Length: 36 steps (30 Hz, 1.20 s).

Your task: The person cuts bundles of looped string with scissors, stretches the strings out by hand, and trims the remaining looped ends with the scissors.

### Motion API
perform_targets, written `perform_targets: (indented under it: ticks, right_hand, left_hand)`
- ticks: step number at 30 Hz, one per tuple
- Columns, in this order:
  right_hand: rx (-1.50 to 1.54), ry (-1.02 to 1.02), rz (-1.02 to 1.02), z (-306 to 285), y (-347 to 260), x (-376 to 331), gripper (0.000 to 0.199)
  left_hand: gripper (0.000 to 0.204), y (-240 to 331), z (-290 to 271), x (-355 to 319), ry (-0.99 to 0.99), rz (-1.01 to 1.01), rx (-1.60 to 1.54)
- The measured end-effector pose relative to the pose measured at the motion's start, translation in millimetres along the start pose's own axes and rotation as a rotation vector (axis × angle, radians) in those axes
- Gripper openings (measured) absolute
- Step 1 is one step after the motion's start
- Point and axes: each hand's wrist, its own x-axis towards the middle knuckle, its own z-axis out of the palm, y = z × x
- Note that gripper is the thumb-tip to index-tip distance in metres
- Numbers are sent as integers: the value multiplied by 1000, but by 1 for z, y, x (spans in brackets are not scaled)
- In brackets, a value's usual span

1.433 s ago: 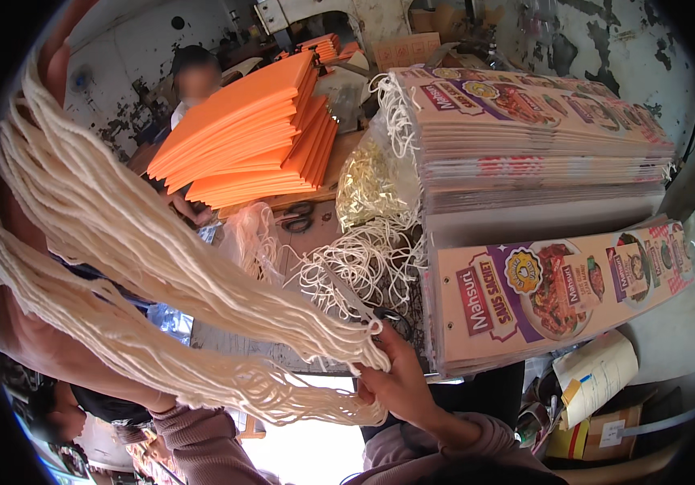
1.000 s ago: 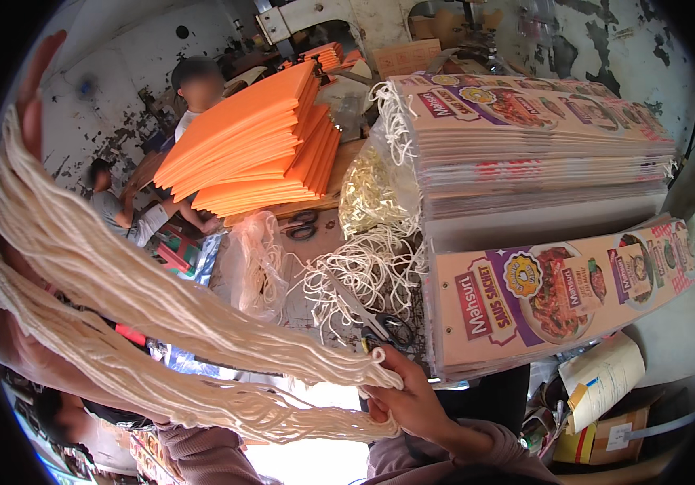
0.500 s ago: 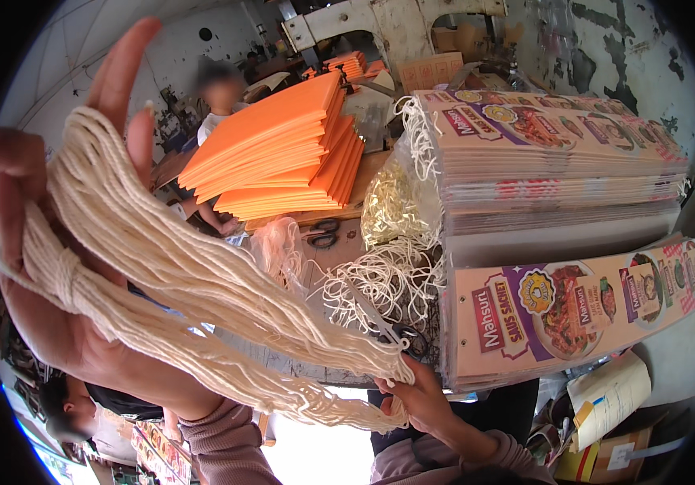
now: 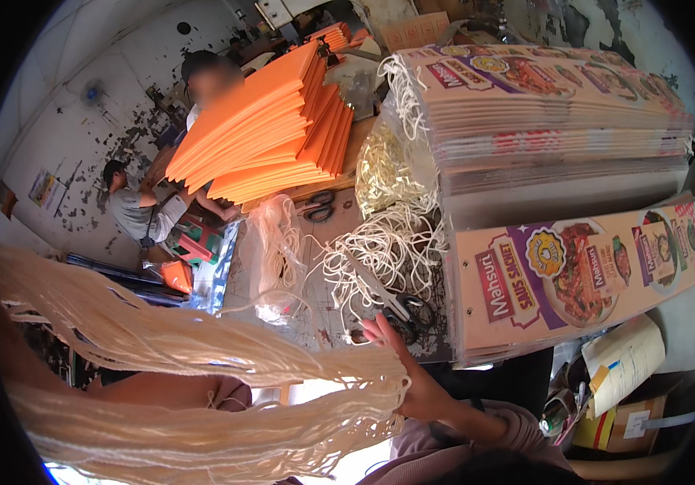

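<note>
A long skein of cream cord is stretched across the lower left in two thick bundles. Its right end is looped at my right hand, which holds it with some fingers pointing up and the thumb side hidden. The skein's left end runs toward my left hand, a dark shape at the rim whose fingers are hidden by cord and the picture's edge. Just beyond my right fingertips lie black-handled scissors, blades across a tangle of white cut strings.
To the right stand stacked printed cardboard sheets, with one bundle in front. Orange folded sheets are piled at the back. Between them sit a bag of gold clips, a bag of cord and second scissors. Two people are beyond, left.
My left hand has gone down and toward the left rim, and the skein with it. The right hand's fingers have straightened from a pinch. The view has shifted, showing a second person at left.
</note>
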Motion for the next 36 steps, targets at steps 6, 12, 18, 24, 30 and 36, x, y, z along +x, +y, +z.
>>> perform_targets:
  ticks: [6, 12, 18, 24, 30, 36]
  right_hand:
    - [179, -109, 32, 7, 6, 19, 96]
    - [69, -42, 59, 10, 7, 13, 62]
    - [-84, -153, 158, 6, -12, 1, 47]
    - [-115, -112, 401, -6, -19, -8, 27]
    - [-132, -123, 834, -35, -23, -55, 27]
    - [-685, 41, 938, -60, -36, -97, 33]
  left_hand:
    - [30, -4, 12, -15, 81, 3, 78]
    - [30, -11, 21, -23, 102, -5, 120]
    - [31, 10, 10, -15, 57, 34, 187]
    - [31, 7, -30, -10, 2, 142, 213]
    - [29, -104, -120, -38, 509, 681, 349]
    - [33, -215, -172, -65, 526, 497, 221]
